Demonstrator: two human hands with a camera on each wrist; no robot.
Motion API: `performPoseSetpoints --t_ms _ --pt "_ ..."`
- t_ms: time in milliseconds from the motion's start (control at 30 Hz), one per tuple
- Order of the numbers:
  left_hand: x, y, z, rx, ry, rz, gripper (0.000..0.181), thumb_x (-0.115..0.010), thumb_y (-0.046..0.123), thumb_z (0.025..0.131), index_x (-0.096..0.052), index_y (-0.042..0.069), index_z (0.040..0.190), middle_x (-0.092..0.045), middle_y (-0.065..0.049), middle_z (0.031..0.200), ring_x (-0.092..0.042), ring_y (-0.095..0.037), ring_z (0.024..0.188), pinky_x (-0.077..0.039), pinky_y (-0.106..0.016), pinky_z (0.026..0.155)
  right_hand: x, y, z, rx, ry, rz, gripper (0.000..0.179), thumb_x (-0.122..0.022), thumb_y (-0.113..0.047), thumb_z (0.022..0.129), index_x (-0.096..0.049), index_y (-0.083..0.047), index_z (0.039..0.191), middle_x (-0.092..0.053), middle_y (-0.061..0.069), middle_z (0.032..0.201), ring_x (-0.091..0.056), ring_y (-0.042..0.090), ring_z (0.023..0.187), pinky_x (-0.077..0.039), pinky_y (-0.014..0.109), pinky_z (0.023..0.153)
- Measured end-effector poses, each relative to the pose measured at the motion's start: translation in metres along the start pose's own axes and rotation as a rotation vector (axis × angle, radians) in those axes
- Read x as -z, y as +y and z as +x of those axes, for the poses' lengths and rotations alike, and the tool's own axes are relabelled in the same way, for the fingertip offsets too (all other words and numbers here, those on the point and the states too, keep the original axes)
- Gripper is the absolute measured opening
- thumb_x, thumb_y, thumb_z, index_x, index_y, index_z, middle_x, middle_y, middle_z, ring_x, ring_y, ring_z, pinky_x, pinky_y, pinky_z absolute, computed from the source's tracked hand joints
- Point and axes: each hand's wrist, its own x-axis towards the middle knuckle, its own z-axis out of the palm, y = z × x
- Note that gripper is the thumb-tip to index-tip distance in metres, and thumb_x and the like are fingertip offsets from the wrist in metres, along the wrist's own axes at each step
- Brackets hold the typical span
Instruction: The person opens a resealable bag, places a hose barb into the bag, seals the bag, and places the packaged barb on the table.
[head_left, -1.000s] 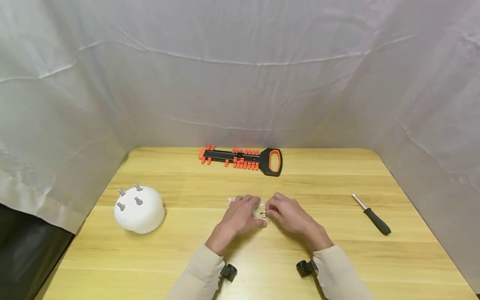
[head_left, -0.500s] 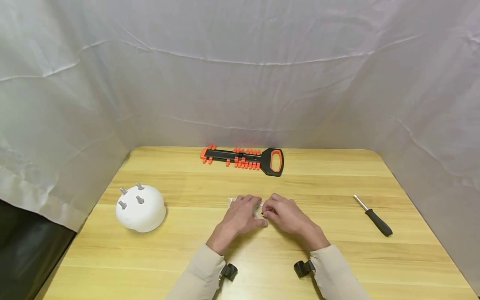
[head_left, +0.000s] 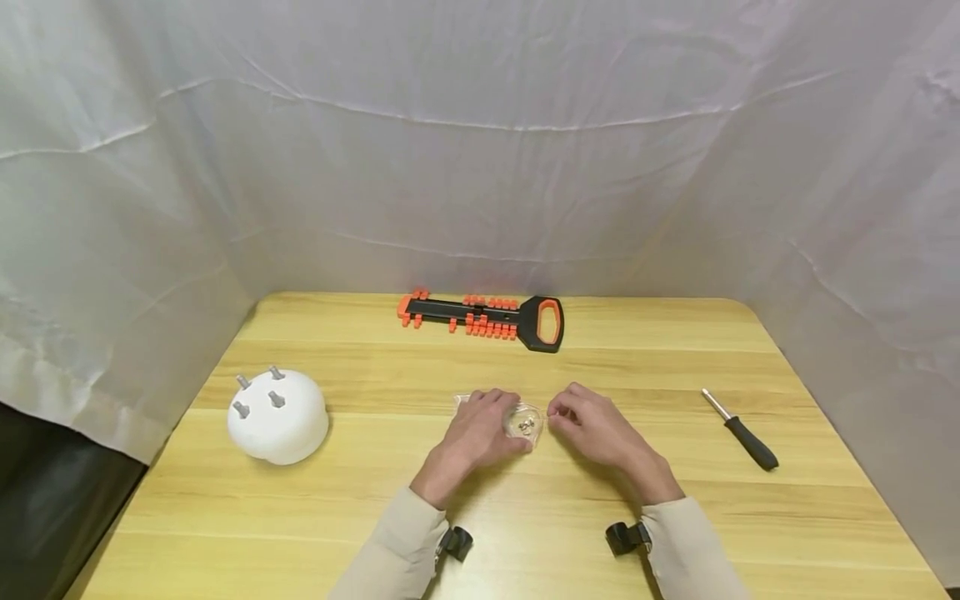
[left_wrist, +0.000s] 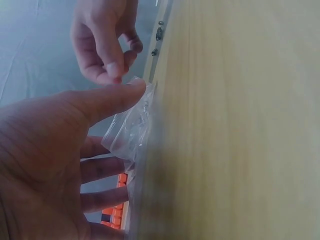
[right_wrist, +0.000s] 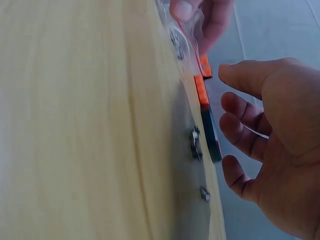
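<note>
My left hand holds a small clear plastic bag against the table, its thumb at the near edge and its fingers over the far edge. Several tiny shiny metal pieces show in the bag. To the right of the bag is my right hand, low over the table. In the right wrist view its fingers are loosely bent, apart from the thumb, with nothing seen between them. Beside them, small metal pieces that look like screws lie loose on the wood; in the head view the right hand hides them.
A white rounded block with several grey pegs on top stands at the left. A black and orange tool holder with a handle lies at the back. At the right lies a black-handled screwdriver. Grey cloth walls surround the table.
My right hand dips towards the bag, then draws back to the right, so a gap now shows between them. My left hand stays in place on the bag.
</note>
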Motion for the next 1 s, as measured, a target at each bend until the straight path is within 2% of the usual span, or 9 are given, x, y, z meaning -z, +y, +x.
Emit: performPoseSetpoints --t_ms 233,500,767,1000 --pt "-0.002 -0.001 0.000 0.007 -0.001 -0.021 0.071 -0.075 0.049 0.078 -0.051 0.018 0.138 -0.056 -0.003 0.138 -0.049 -0.027 0.127 -0.041 -0.044 0.107 0.008 0.011 -0.007 -0.051 0.027 -0.009 0.004 -0.066 -0.022 0.092 -0.069 -0.020 0.095 -0.057 -0.011 0.090 -0.055 0.007 0.082 -0.050 0.026 0.073" --pt "-0.001 -0.001 -0.001 0.019 -0.010 -0.034 0.072 -0.075 0.049 0.078 -0.051 0.018 0.139 -0.055 -0.003 0.139 -0.048 -0.028 0.128 -0.040 -0.045 0.109 0.014 0.023 -0.014 -0.070 0.017 -0.031 0.004 -0.065 -0.023 0.093 -0.068 -0.021 0.095 -0.058 -0.010 0.091 -0.055 0.006 0.083 -0.049 0.028 0.074" --pt "-0.001 -0.002 -0.001 0.022 -0.017 -0.052 0.073 -0.075 0.049 0.078 -0.050 0.018 0.140 -0.054 -0.003 0.140 -0.047 -0.028 0.129 -0.039 -0.045 0.110 0.017 0.031 -0.018 -0.086 0.004 -0.014 0.008 -0.066 -0.018 0.092 -0.068 -0.020 0.099 -0.059 -0.008 0.097 -0.056 0.008 0.086 -0.049 0.028 0.074" --pt "0.000 -0.002 0.000 0.019 -0.015 -0.052 0.072 -0.076 0.049 0.078 -0.051 0.018 0.138 -0.055 -0.004 0.139 -0.048 -0.029 0.128 -0.039 -0.047 0.109 0.020 0.037 -0.022 -0.099 -0.011 -0.049 0.010 -0.065 -0.016 0.091 -0.068 -0.018 0.101 -0.059 -0.006 0.095 -0.056 0.009 0.085 -0.050 0.031 0.076"
